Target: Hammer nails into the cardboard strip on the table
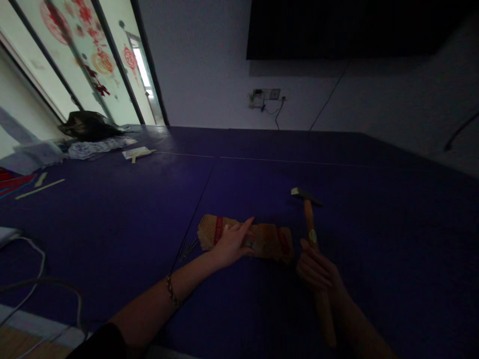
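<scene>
A: How far along are you with that brown slab with red bands (267,239)?

B: Early, by the look of it, or between blows: your hammer (309,219) has its head clear of the slab, above and to the right of it in the frame, and a few thin metal nails (189,249) lie loose by the slab's left end. Those appear unused, so any work with them is yet to be done. Whether some are already driven in, you can't tell from here; the slab's top is too dark

A: And where is the slab, and which way does it point?

B: You have it just below the middle of the frame, lying flat on the purple surface (149,209). Its long axis runs left to right, the right end dipping slightly lower. The layered, uneven end faces left, and the two red bands cross its width, one towards each end

A: What about your grip?

B: Your left hand (232,245) lies over the slab's middle, thumb and forefinger spread apart; whether anything small sits under them is unclear. Your right hand (317,269) is wrapped firmly round the hammer's wooden handle, near its middle. That handle leans from lower right towards the upper centre, with the head lying crosswise at its top, its pale blunt face to the left
</scene>
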`<state>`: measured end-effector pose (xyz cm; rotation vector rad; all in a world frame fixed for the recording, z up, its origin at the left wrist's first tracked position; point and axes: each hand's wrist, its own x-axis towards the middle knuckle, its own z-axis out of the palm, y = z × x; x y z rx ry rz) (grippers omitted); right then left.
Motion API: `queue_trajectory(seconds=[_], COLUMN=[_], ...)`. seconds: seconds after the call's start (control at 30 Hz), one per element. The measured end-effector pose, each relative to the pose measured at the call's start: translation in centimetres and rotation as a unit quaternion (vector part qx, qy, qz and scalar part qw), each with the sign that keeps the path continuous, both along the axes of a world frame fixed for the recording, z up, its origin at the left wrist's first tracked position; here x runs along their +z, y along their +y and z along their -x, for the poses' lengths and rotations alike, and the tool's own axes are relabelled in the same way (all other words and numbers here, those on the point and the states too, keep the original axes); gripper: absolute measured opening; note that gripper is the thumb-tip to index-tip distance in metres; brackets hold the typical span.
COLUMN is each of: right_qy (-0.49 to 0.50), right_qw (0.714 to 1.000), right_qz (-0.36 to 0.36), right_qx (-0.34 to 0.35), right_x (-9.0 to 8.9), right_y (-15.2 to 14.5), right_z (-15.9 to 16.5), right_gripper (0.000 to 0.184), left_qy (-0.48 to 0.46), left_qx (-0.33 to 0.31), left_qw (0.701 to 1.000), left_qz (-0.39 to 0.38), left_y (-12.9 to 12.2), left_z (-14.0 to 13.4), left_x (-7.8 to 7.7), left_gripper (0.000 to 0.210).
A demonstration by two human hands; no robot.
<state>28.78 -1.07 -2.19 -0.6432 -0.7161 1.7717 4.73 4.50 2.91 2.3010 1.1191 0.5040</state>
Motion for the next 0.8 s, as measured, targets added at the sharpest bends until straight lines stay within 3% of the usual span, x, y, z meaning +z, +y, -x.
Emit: queue_trajectory(seconds=[0.07,0.13,0.2,0.27,0.37,0.53,0.67,0.8], right_qy=[-0.008,-0.018,-0.027,-0.026,-0.004,0.022,0.01,-0.007], right_qw=[1.0,1.0,1.0,1.0,1.0,0.997,0.999,0.999], right_qz=[0.006,0.007,0.009,0.011,0.006,-0.01,0.0,0.003], right_qx=[0.0,-0.003,0.003,0.014,0.023,0.068,0.05,0.05], right_x=[0.1,0.1,0.0,-0.1,-0.3,0.1,0.3,-1.0], right_y=[-0.1,0.0,0.0,0.1,0.1,0.0,0.0,0.2], right_z=[0.2,0.5,0.7,0.8,0.7,0.7,0.6,0.0], right_gripper=[0.014,0.014,0.016,0.017,0.017,0.018,0.021,0.018], left_qy=[0.029,0.071,0.112,0.135,0.136,0.123,0.144,0.164], left_qx=[0.031,0.076,0.141,0.206,0.26,0.291,0.3,0.312], left_qw=[0.998,0.993,0.983,0.969,0.951,0.941,0.937,0.931], left_qz=[-0.04,-0.055,-0.023,0.034,0.099,0.119,0.108,0.095], left_y=[0.3,0.8,1.1,1.2,0.7,0.1,0.0,-0.3], left_z=[1.7,4.6,8.0,11.3,14.6,15.5,14.9,14.5], left_x=[1.7,3.2,3.9,3.7,2.0,-0.3,-0.4,-0.2], left_gripper=[0.069,0.035,0.017,0.015,0.013,0.014,0.013,0.013])
